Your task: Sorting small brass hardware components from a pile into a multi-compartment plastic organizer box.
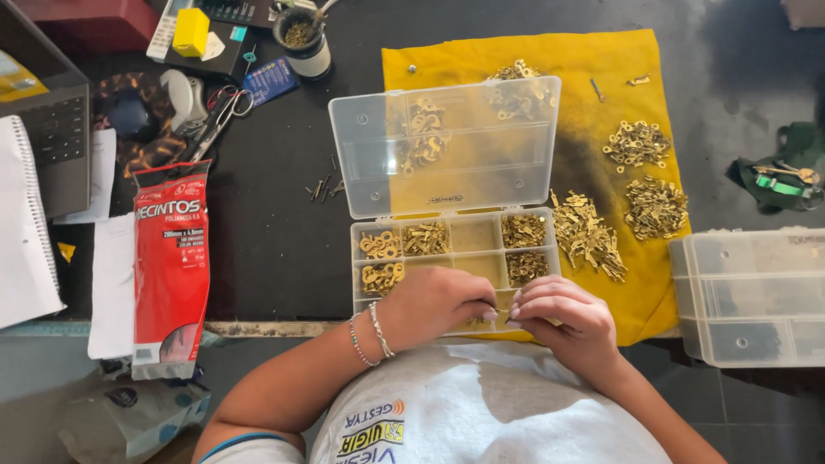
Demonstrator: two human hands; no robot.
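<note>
A clear plastic compartment box [453,247] lies open at the table's near edge, its lid [447,146] tipped back. Its compartments hold small brass terminals [381,246], sorted by shape. My left hand [430,302] and my right hand [563,316] meet over the box's front row. Between their fingertips they pinch one small brass piece [502,311]. Bracelets circle my left wrist. The front compartments are hidden under my hands.
A yellow cloth [593,163] under the box carries several heaps of brass parts [655,206]. A red packet [171,266] lies left, with scissors [215,120], papers and a notebook [26,232]. Another clear organiser box [752,296] stands right. A cup [302,39] stands at the back.
</note>
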